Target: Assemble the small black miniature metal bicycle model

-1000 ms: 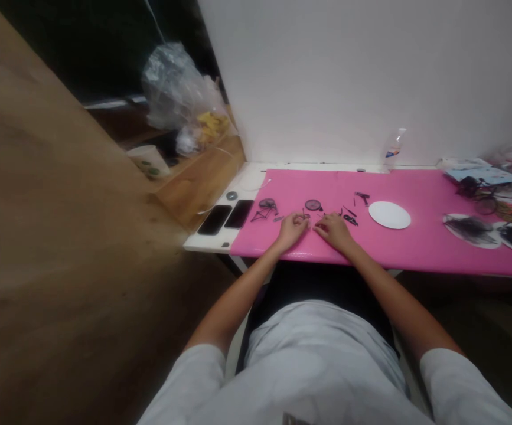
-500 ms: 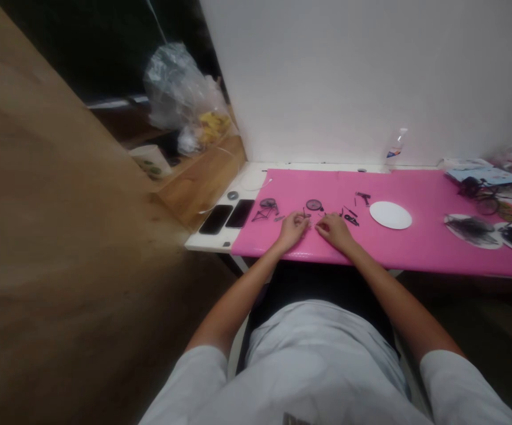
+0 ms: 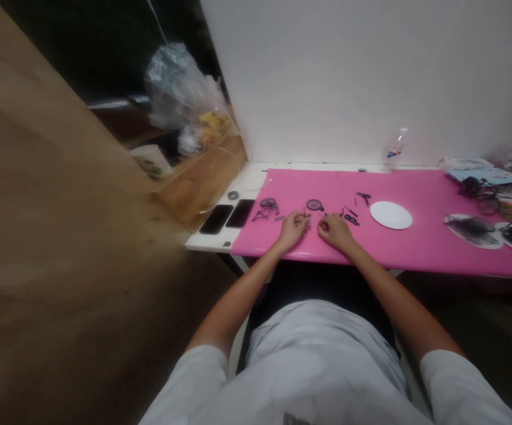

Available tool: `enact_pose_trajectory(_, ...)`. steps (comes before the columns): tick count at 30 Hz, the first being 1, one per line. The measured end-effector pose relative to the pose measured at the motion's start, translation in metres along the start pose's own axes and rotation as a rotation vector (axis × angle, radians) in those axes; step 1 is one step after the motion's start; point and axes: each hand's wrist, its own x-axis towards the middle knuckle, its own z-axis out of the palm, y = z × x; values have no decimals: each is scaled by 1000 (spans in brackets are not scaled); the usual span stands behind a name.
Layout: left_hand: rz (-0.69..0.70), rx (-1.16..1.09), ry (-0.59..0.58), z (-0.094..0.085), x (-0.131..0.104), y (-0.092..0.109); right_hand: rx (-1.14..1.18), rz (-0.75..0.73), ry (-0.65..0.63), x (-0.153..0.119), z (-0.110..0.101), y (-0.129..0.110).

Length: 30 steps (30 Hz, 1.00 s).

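My left hand (image 3: 294,229) is closed in a pinch on a small dark part (image 3: 306,214) that pokes out past its fingertips; its exact kind is too small to tell. Just to the right, my right hand (image 3: 334,230) has its fingers curled together, and whatever they may hold is hidden. Beyond the hands lies a small toy wheel (image 3: 314,205). Left of them is a black toy bicycle frame (image 3: 266,209) with a wheel at it. Several small black parts, among them a chunky one (image 3: 351,219) and a forked one (image 3: 364,198), lie to the right.
A pink cover (image 3: 433,198) lies over the table. A white plate (image 3: 391,215) sits right of the hands; plates of black parts (image 3: 473,230) stand farther right. Two phones (image 3: 240,213) lie at the left edge. A clear bottle (image 3: 397,144) is by the wall.
My right hand has shifted slightly to the right, widening the gap between the two hands. The left hand keeps its place, and the parts on the table look unmoved.
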Motion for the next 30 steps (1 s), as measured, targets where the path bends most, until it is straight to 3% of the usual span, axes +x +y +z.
enact_pose_trajectory(15,1,28,-7,-1,-1,2,26,-76,-14,-3,-7,-9)
enact_pose_trajectory(30,8,27,-68,0,-4,6,1,-1,-79,1,-3,-8)
